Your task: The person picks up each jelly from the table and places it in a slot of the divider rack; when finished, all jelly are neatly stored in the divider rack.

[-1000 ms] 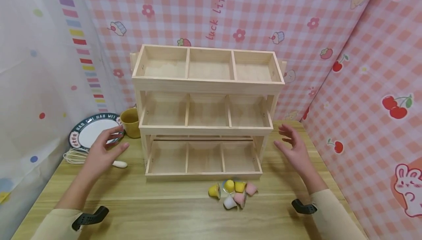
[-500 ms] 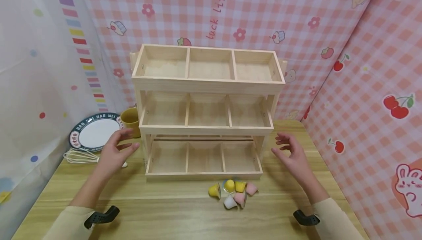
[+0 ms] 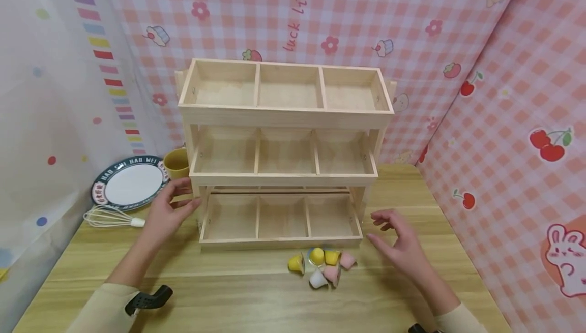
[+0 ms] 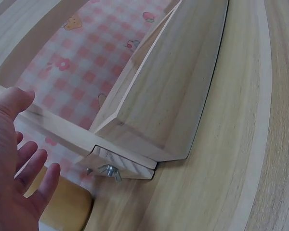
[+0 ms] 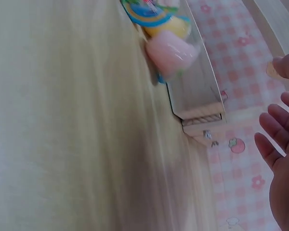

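Note:
A three-tier wooden rack (image 3: 284, 180) with three compartments per tier stands in the middle of the table, all compartments bare. My left hand (image 3: 167, 217) is beside the rack's lower left upright, fingers spread and relaxed; in the left wrist view the hand (image 4: 19, 154) holds nothing, near the side frame with its wing nut (image 4: 111, 171). My right hand (image 3: 403, 246) hovers right of the bottom tier, fingers loosely bent, holding nothing; the right wrist view shows the hand (image 5: 284, 139) apart from the rack. Several small cups, including a yellow one (image 3: 295, 263) and a pink one (image 5: 171, 53), lie before the rack.
At the left back lie a white plate with a dark green rim (image 3: 130, 183) and a whisk (image 3: 110, 217). Behind my left hand stands a yellow mug (image 3: 176, 163). Checked cloth (image 3: 348, 12) hangs behind the rack and along the right side.
My left hand has moved right, closer to the rack's left side. The right hand has come down and nearer the bottom tier. The head view has shifted slightly.

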Demonstrator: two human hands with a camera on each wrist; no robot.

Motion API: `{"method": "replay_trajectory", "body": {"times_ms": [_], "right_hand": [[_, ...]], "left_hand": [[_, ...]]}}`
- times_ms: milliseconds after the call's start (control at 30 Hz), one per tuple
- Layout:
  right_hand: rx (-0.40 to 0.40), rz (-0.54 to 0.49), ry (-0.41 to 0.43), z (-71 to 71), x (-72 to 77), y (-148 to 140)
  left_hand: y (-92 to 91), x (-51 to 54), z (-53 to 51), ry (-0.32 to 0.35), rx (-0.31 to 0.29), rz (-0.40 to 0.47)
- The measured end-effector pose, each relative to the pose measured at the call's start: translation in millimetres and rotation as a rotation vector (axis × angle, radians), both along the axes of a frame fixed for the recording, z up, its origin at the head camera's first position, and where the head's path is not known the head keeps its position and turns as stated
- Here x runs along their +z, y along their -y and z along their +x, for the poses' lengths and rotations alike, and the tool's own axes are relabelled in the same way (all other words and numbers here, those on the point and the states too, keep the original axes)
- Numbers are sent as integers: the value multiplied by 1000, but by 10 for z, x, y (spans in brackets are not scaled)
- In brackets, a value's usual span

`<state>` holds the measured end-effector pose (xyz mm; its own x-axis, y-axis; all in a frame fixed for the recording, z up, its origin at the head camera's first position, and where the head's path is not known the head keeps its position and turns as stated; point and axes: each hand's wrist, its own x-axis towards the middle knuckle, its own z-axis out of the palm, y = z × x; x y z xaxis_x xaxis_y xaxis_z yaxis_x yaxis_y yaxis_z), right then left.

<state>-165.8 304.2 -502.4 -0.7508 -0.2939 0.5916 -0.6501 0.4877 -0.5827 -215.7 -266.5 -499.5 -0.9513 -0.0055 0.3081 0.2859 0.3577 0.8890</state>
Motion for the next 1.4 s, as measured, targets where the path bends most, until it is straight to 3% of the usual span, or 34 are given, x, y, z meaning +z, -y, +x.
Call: {"method": "replay_trajectory", "body": {"times_ms": [367, 600, 800, 1400], "right_hand": [[130, 143, -83, 185, -87, 140], [120, 340, -50, 316, -148, 245], [131, 452, -105, 356, -216, 312], [137, 499, 1, 331, -278, 324]], "left_hand": [[-10, -32, 24, 19, 16, -16], [-39, -2, 41, 35, 23, -5], [-40, -20, 37, 35, 23, -14], [-45, -52, 0, 15, -11, 4]]}}
